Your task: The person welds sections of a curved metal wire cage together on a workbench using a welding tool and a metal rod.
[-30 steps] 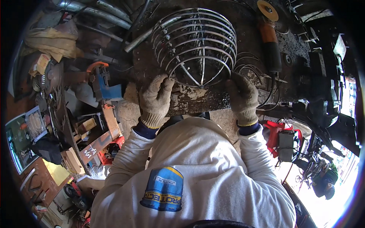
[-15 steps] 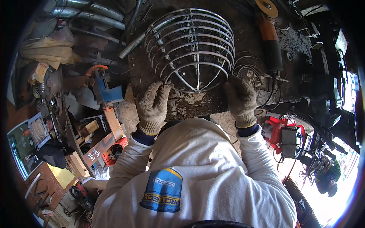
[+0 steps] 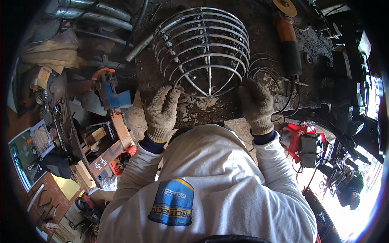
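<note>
A metal wire basket frame (image 3: pixel 208 56), made of several curved rods joined by straight ribs, rests on the dark worktable in front of me. My left hand (image 3: pixel 161 109), in a knitted work glove, grips its lower left rim with the fingertips. On the other side my right hand (image 3: pixel 256 103), gloved the same way, is closed at the lower right rim. Both hands sit near the table's front edge. The right fingertips are partly hidden behind the back of the glove.
An angle grinder (image 3: pixel 288 44) with a tan disc lies right of the frame, its cable looping toward the front edge. Metal pipes (image 3: pixel 95 14) lie at the far left. A blue vise (image 3: pixel 115 95) stands left of the table. A red-and-grey machine (image 3: pixel 310 148) sits lower right.
The wire basket frame and both hands have shifted very slightly left and away from me. My grip on the rim looks the same.
</note>
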